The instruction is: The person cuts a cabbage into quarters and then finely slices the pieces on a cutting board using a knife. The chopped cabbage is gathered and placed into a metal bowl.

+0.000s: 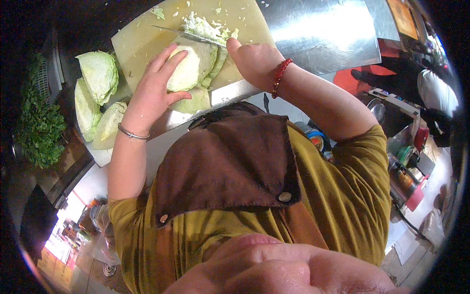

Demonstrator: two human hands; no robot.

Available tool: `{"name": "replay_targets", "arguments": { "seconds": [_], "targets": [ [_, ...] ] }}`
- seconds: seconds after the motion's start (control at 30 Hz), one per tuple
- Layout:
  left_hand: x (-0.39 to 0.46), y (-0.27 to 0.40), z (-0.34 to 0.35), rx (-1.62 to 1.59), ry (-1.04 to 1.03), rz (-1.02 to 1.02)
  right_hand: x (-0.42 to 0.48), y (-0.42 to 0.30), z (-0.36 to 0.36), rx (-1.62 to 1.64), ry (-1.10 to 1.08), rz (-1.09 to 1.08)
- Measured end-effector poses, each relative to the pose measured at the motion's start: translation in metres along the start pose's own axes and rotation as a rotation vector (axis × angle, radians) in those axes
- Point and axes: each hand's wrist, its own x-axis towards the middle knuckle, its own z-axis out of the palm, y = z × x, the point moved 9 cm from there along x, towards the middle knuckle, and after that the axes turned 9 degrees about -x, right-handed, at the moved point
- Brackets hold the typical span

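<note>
A large piece of green cabbage [194,66] lies on a yellowish cutting board [141,36], its pale face turned towards me. My left hand [158,82] rests on it with the fingers spread over its left side and the thumb low. My right hand [253,60] is closed around the handle end of a knife [191,35], whose blade runs along the far side of the cabbage. Shredded cabbage [205,28] lies just beyond the blade. A loose cabbage leaf [191,101] sits below the piece, by the board's near edge.
Several cabbage wedges [97,75] stand left of the board. Further left is a heap of leafy greens [42,128] by a white plastic basket [42,77]. A shiny metal worktop [323,44] extends to the right. At the far right, a person's dark-clad leg [389,79] shows near a cluttered shelf [398,103].
</note>
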Motion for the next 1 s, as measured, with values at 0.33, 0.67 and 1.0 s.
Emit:
{"name": "replay_targets", "arguments": {
  "seconds": [0.33,0.67,1.0],
  "targets": [
    [0.004,0.009,-0.008,0.096,0.123,0.369,-0.032,-0.003,-0.058,-0.039,-0.016,0.035],
    [0.015,0.019,-0.009,0.039,0.053,0.377,-0.052,-0.004,-0.063,-0.061,-0.091,0.031],
    [0.022,0.008,-0.004,0.005,0.014,0.286,-0.057,-0.001,-0.066,-0.091,-0.137,0.046]
  ]
}}
